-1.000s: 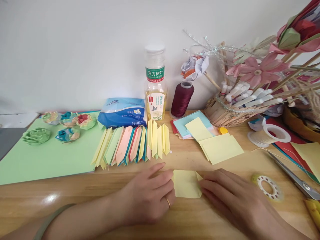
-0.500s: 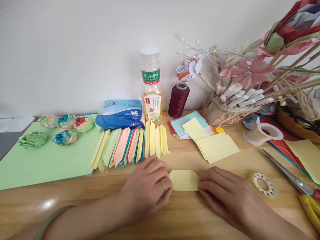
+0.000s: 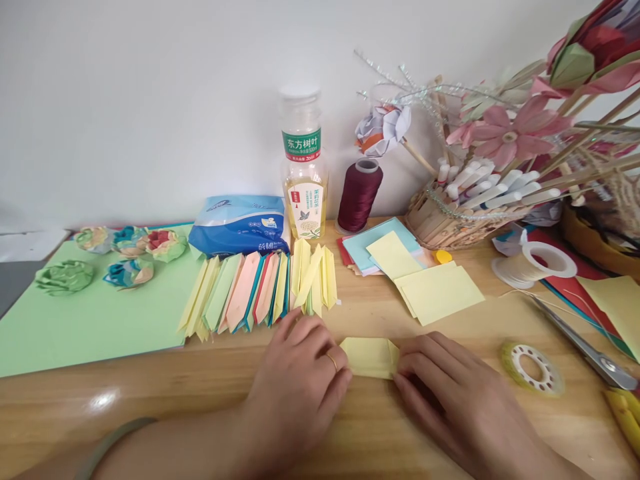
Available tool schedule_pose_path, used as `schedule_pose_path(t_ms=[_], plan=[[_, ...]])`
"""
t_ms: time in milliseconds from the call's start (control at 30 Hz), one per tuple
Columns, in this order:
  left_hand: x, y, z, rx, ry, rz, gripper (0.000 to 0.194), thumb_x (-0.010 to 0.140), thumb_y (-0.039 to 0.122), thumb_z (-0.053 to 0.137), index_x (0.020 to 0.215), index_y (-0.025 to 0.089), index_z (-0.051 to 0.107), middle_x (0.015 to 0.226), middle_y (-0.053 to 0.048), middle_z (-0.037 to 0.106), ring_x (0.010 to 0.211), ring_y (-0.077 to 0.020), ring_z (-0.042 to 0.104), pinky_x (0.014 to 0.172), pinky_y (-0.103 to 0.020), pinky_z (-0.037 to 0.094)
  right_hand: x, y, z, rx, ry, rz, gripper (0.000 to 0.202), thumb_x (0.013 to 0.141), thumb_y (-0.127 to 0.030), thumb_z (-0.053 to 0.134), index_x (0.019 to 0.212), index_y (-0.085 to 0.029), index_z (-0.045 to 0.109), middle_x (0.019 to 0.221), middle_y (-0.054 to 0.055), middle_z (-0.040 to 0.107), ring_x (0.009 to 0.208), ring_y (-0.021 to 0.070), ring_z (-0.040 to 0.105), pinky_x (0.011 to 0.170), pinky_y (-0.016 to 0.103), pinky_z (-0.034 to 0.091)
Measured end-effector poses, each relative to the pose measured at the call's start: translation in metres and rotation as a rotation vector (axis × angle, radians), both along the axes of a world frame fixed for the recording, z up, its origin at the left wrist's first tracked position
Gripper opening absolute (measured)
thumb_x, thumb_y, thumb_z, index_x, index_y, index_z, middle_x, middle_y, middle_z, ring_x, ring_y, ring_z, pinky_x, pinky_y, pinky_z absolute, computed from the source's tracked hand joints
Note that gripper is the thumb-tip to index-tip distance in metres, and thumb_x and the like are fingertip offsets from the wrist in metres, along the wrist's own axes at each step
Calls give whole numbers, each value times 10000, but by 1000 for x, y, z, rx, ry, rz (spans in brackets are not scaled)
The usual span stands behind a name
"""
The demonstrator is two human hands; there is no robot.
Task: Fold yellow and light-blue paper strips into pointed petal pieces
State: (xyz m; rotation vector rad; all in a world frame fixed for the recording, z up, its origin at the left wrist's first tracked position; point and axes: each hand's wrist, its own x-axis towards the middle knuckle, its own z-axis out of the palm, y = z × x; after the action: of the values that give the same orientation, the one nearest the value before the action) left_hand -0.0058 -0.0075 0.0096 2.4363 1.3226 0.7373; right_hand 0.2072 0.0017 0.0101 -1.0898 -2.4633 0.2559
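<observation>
A small yellow paper (image 3: 371,357) with folded corners lies on the wooden table between my hands. My left hand (image 3: 305,380), with a ring on one finger, has its fingers closed on the paper's left end. At the right end, my right hand (image 3: 450,387) pinches the edge between thumb and fingers. Just beyond my left hand stands a row of folded paper strips (image 3: 245,290) in yellow, green, pink and blue. Flat yellow paper pieces (image 3: 440,291) lie farther back, to the right.
Folded paper flowers (image 3: 65,276) rest on green sheets (image 3: 100,333). Behind are a blue tissue pack (image 3: 237,227), a bottle (image 3: 304,193) and a maroon thread spool (image 3: 360,197). A pen basket (image 3: 445,220), white spool (image 3: 535,263), tape roll (image 3: 534,368) and scissors (image 3: 590,350) are right.
The camera view has shifted slightly. One yellow strip in the row behind my left hand now leans across its neighbours. Both hands still hold the paper's ends.
</observation>
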Motion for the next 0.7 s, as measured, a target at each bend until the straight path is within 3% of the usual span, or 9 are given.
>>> schedule_pose_path(t_ms=[367, 700], plan=[[2, -1, 0, 50, -68, 41, 202, 856, 186, 484, 676, 169, 575, 719, -27, 547, 790, -195, 470, 834, -438, 377, -6, 1, -2, 49, -68, -44, 248, 913, -182, 383, 724, -187, 544, 754, 60, 562, 682, 185, 522, 605, 307, 422], [3, 2, -6, -28, -64, 76, 133, 784, 132, 551, 653, 154, 550, 753, -23, 554, 815, -201, 454, 729, -393, 389, -6, 0, -7, 130, -159, -79, 298, 935, -186, 341, 705, -184, 531, 728, 60, 556, 670, 191, 510, 609, 318, 380]])
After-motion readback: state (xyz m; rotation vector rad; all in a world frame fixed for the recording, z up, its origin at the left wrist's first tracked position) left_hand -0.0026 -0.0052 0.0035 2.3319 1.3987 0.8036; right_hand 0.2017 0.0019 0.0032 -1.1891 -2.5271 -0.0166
